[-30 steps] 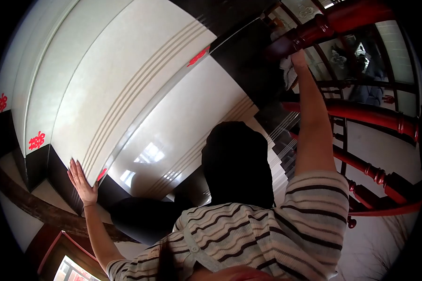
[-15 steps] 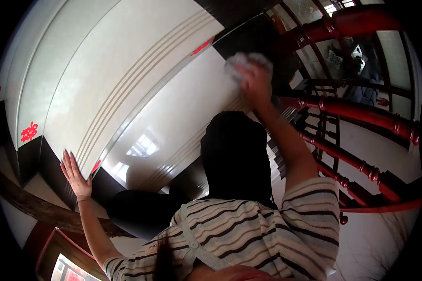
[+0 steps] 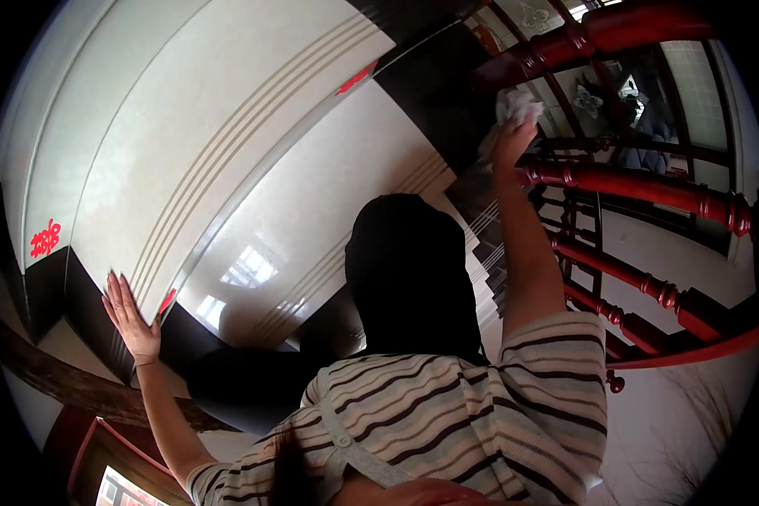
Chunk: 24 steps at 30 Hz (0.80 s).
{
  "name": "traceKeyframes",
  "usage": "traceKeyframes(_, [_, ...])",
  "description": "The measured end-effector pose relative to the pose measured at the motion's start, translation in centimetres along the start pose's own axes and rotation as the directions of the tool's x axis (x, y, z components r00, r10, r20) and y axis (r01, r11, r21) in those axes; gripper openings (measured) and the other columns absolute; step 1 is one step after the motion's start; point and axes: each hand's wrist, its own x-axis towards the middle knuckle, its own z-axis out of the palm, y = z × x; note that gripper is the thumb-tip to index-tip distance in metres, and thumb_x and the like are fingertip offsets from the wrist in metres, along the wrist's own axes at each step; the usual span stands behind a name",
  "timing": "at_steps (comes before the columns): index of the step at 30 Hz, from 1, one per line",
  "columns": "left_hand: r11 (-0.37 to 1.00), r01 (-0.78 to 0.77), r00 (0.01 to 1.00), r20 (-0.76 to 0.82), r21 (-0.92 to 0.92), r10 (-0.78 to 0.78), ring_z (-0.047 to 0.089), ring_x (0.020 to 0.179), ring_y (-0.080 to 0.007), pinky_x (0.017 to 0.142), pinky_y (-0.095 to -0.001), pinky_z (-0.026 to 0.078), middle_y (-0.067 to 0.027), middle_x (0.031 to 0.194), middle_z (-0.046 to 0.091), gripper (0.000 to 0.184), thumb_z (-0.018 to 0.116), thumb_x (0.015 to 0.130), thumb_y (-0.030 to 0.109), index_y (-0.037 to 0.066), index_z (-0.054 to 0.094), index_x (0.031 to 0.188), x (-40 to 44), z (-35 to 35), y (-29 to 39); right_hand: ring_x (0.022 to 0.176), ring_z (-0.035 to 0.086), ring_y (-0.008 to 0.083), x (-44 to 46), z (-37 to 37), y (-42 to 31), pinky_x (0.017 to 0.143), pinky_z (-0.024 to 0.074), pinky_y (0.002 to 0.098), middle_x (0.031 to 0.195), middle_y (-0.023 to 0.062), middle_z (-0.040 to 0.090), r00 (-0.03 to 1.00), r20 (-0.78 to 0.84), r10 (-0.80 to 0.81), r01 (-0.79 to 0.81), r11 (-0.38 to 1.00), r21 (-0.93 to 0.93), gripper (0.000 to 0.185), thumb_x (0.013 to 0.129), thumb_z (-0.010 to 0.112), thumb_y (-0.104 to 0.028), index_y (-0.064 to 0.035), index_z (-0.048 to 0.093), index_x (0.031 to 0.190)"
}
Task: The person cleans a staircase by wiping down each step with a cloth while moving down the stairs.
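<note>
Beside railing (image 3: 649,191), right hand (image 3: 512,145), clutching cloth (image 3: 517,106), has swung outward, wiping seemingly mid-stroke; left hand (image 3: 133,325) spread on step (image 3: 185,118)

A glossy cream, stone-look staircase (image 3: 143,169) with thin brown stripes (image 3: 228,143) and black tile borders (image 3: 434,80) bears flat red cut-out decorations (image 3: 45,239) near the corners of its pale surfaces, and a bare left hand (image 3: 132,327) rests, fingers extended, on the upper step's near-left corner.
</note>
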Motion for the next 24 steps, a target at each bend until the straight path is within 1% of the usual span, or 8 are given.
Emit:
traceKeyframes(4, [1.0, -0.005, 1.0, 0.018, 0.01, 0.004, 0.02, 0.14, -0.0319, 0.114, -0.0481, 0.01, -0.0184, 0.15, 0.022, 0.077, 0.05, 0.083, 0.038, 0.001, 0.023, 0.144, 0.0, 0.0, 0.1, 0.1, 0.056, 0.0383, 4.3, 3.6, 3.7, 0.086, 0.0448, 0.0427, 0.119, 0.0227, 0.053, 0.922, -0.155, 0.354, -0.221, 0.812, 0.541, 0.048, 0.082, 0.048, -0.01, 0.0008, 0.043, 0.129])
traceKeyframes(6, [1.0, -0.006, 0.999, 0.032, 0.009, 0.005, 0.021, 0.139, -0.0326, 0.114, -0.0484, 0.011, -0.0189, 0.15, 0.022, 0.077, 0.05, 0.083, 0.038, 0.0, 0.023, 0.144, 0.1, -0.1, 0.0, 0.109, 0.053, 0.0313, 4.2, 3.5, 4.2, 0.091, 0.0441, 0.0434, 0.126, 0.0188, 0.051, 0.722, 0.095, 0.685, -0.381, 0.28, 0.881, 0.047, 0.087, 0.046, -0.015, 0.0006, 0.041, 0.131])
traceKeyframes(7, [1.0, -0.016, 1.0, 0.016, -0.007, 0.016, 0.021, 0.139, -0.0334, 0.114, -0.0488, 0.011, -0.0196, 0.15, 0.022, 0.076, 0.05, 0.084, 0.038, 0.0, 0.023, 0.144, 0.2, 0.0, 0.1, 0.117, 0.049, 0.028, 3.9, 7.5, 14.6, 0.094, 0.0431, 0.0447, 0.132, 0.018, 0.047, 0.828, 0.279, 0.486, -0.268, -0.094, 0.959, 0.048, 0.089, 0.048, -0.02, -0.0024, 0.041, 0.133])
traceKeyframes(11, [0.999, -0.039, 0.999, 0.003, -0.013, 0.039, 0.021, 0.139, -0.0353, 0.113, -0.0499, 0.013, -0.0213, 0.149, 0.022, 0.075, 0.049, 0.085, 0.039, 0.0, 0.023, 0.144, 0.3, 0.0, 0.1, 0.122, 0.045, 0.0317, 1.1, 11.6, 20.8, 0.097, 0.0417, 0.0413, 0.138, 0.0173, 0.042, 0.78, 0.457, 0.428, -0.275, -0.423, 0.864, 0.044, 0.094, 0.043, -0.026, -0.0055, 0.042, 0.133])
traceKeyframes(14, [1.0, -0.03, 0.999, 0.012, -0.002, 0.031, 0.021, 0.139, -0.0352, 0.113, -0.0499, 0.012, -0.0209, 0.149, 0.022, 0.077, 0.047, 0.086, 0.044, 0.0, 0.022, 0.144, 0.3, 0.0, 0.2, 0.12, 0.046, 0.0338, -1.0, 5.5, 5.9, 0.095, 0.0429, 0.0399, 0.135, 0.018, 0.043, 0.693, 0.2, 0.692, -0.714, 0.698, 0.06, 0.043, 0.096, 0.04, -0.025, -0.0038, 0.04, 0.133])
traceKeyframes(17, [1.0, -0.01, 1.0, 0.03, 0.008, 0.009, 0.02, 0.139, -0.035, 0.113, -0.0498, 0.011, -0.0201, 0.15, 0.022, 0.08, 0.044, 0.087, 0.051, 0.0, 0.02, 0.145, 0.3, 0.0, 0.4, 0.123, 0.043, 0.0346, -7.8, 8.5, 11.5, 0.091, 0.0443, 0.0406, 0.134, 0.0204, 0.043, 0.794, 0.313, 0.52, -0.267, 0.763, -0.589, 0.045, 0.095, 0.043, -0.022, -0.0035, 0.037, 0.135])
traceKeyframes(21, [1.0, 0.006, 0.999, 0.048, 0.017, -0.007, 0.02, 0.139, -0.0349, 0.113, -0.0503, 0.01, -0.0192, 0.15, 0.02, 0.081, 0.041, 0.088, 0.054, 0.002, 0.019, 0.145, 0.1, 0.1, 0.4, 0.122, 0.042, 0.0347, -6.4, 7.1, 14.9, 0.091, 0.0431, 0.0432, 0.131, 0.0212, 0.044, 0.909, 0.248, 0.334, -0.283, 0.933, -0.221, 0.045, 0.095, 0.043, -0.022, -0.003, 0.034, 0.135])
traceKeyframes(24, [0.999, -0.012, 0.999, 0.037, 0.037, 0.01, 0.019, 0.139, -0.0352, 0.113, -0.0505, 0.01, -0.019, 0.15, 0.02, 0.08, 0.041, 0.089, 0.054, 0.002, 0.018, 0.145, 0.1, 0.2, 0.4, 0.123, 0.04, 0.0347, -1.7, 6.5, 17.5, 0.093, 0.0422, 0.0444, 0.131, 0.0216, 0.043, 0.976, 0.171, -0.134, 0.187, 0.919, -0.347, 0.046, 0.096, 0.039, -0.025, -0.0024, 0.034, 0.136])
